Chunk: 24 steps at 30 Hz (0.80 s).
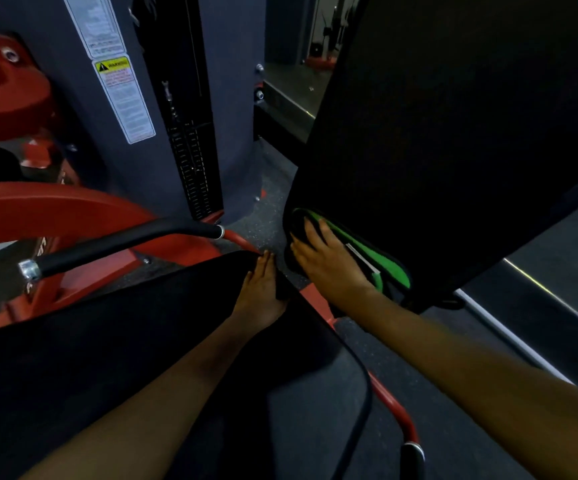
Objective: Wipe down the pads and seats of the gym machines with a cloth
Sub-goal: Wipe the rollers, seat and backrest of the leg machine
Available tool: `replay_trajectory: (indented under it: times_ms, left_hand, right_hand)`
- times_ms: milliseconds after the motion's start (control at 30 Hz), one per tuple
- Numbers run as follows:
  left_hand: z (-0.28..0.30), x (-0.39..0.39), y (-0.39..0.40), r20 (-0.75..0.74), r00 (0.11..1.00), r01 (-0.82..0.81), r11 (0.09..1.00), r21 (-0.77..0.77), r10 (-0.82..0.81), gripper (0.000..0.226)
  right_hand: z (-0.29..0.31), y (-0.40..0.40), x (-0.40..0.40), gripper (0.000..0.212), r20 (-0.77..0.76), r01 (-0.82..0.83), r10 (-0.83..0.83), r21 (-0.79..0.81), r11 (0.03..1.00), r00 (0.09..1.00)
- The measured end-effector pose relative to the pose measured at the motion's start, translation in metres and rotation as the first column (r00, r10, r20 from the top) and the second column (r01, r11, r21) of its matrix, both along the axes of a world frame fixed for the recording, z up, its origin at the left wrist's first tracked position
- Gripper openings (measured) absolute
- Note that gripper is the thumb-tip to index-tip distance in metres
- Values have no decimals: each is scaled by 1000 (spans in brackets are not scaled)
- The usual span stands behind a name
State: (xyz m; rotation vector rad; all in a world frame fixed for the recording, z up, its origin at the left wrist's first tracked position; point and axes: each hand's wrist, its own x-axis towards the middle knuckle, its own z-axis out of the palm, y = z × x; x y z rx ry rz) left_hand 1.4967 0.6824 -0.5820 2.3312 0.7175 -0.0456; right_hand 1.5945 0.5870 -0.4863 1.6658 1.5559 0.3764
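Head view: the right hand [325, 259] lies flat, fingers straight and a little spread, pressing a green-and-black cloth [389, 268] against the lowest part of the back pad [453, 140], a broad black panel whose long axis runs from this near-centre corner up and away to the far right. Nearly all of that pad lies above and beyond the hand, so the stroke, as I judge it, must travel upward along that axis (the right hand is the one on the cloth and the nearer to it). The cloth sticks out to the right of the palm, its green edge and a white tag showing. The left hand [263, 289] rests open, fingers straight and together, on the far corner of the seat [107, 341], just left of the right hand and not touching the cloth. A black-sleeved handle [124, 242] and a red frame [55, 209] stand to the left, with the weight stack [194, 168] farther back.
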Motion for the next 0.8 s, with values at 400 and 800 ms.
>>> replay_trajectory:
  times_ms: [400, 800]
  left_hand:
    - [24, 19, -26, 198, 966, 172, 985, -31, -163, 91]
    - [19, 25, -48, 296, 955, 63, 987, -148, -16, 92]
  right_hand:
    - [0, -85, -2, 57, 22, 74, -85, 308, 948, 996]
    - [8, -148, 22, 52, -11, -126, 145, 433, 893, 989]
